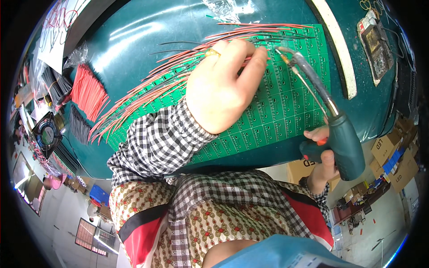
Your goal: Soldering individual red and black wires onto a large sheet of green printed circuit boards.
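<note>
A large green circuit board panel [279,114], divided into many small boards, lies on the table. Rows of red and black wires [154,80] stretch leftward across its upper part. My left hand [221,87] rests over them, thumb and forefinger pinched on a red wire, whose end shows at the fingertips. In my right hand [327,166] is a dark green pistol-shaped soldering gun [347,145] with a thin feed tube along its metal barrel. Its tip is over the panel, just right of my left fingertips; whether it touches the board I cannot tell.
Bundles of red wires [88,91] and black wires [79,125] lie at the left, near a small fan [47,130]. A pale curved strip [337,44] runs right of the panel. Beyond it sits a grimy metal tray-like holder [377,53]. Clear plastic [230,10] lies at the back.
</note>
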Available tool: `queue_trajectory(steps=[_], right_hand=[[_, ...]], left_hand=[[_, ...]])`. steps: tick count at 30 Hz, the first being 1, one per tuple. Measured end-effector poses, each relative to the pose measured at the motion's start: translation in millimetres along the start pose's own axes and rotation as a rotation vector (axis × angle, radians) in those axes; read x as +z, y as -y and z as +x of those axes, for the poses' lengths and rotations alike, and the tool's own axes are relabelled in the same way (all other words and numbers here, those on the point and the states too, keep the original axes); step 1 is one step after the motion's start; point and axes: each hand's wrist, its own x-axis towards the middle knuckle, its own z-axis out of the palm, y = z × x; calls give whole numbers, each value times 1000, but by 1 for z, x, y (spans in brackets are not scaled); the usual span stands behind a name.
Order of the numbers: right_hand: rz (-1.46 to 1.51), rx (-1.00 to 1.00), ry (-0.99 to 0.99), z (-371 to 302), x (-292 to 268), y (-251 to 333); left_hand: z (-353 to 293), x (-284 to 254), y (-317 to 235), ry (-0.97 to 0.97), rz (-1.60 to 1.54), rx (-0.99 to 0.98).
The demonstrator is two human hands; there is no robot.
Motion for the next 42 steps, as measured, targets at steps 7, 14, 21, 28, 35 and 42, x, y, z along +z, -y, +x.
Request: queue_trajectory(steps=[7,14,21,28,35,42], right_hand=[[-7,12,-112,-1,1,3],[21,16,-188,3,-7,5],[77,-7,-318,5,-11,6],[28,-17,-223,1,-15,1],[12,-27,-100,1,-14,1],[-14,17,-14,1,-4,8]], left_hand=[[2,0,-2,5,-2,-9],[4,-2,-1,-19,-39,-11],[8,11,-2,20,2,24],[11,15,1,-49,8,114],[7,13,1,-30,27,76],[3,5,6,-28,3,86]])
